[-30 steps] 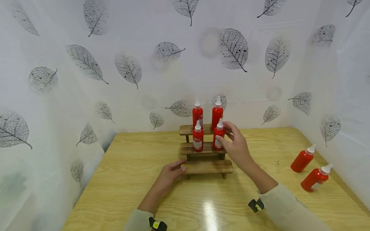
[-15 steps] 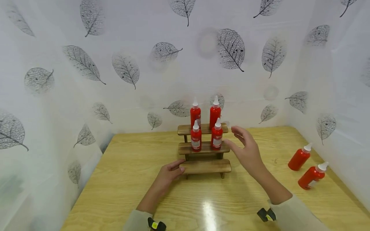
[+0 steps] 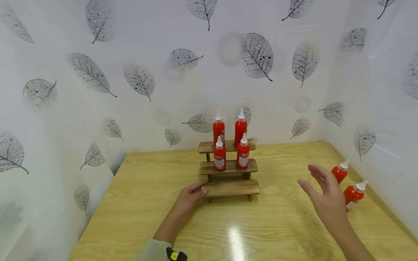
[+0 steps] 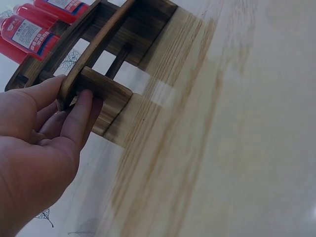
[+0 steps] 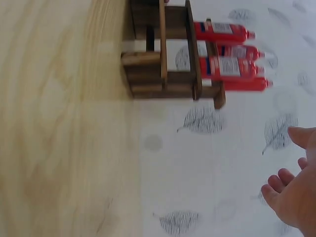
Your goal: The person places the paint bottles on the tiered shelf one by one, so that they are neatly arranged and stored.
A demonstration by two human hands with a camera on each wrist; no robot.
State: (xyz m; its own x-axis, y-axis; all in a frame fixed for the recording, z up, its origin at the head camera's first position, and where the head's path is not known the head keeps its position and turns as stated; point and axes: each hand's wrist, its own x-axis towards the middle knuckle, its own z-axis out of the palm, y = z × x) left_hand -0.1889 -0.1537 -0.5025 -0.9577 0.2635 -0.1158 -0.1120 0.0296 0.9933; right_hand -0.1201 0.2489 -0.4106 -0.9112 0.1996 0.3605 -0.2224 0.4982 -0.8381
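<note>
A three-tier wooden display stand [image 3: 230,188] stands on the table, centre in the head view. Its bottom step's left end is pinched by my left hand [image 3: 187,199], thumb and fingers on opposite faces in the left wrist view. Red squeeze bottles with white pointed nozzles stand in pairs: left bottle [image 3: 220,160] and right bottle [image 3: 242,158] on the middle step, two more [image 3: 241,129] on the top step. My right hand [image 3: 329,203], fingers apart and holding nothing, hovers at the right, partly covering two further red bottles, a rear one [image 3: 339,174] and a nearer one [image 3: 353,195].
A wood-grain table [image 3: 143,203] carries everything. Behind it and along both sides hangs a pale curtain [image 3: 183,90] printed with dark leaves. The stand's bottom step holds no bottle.
My right hand has let go of the right middle-step bottle and moved right, toward the two separate bottles. My left hand stays on the stand. The head view has shifted slightly.
</note>
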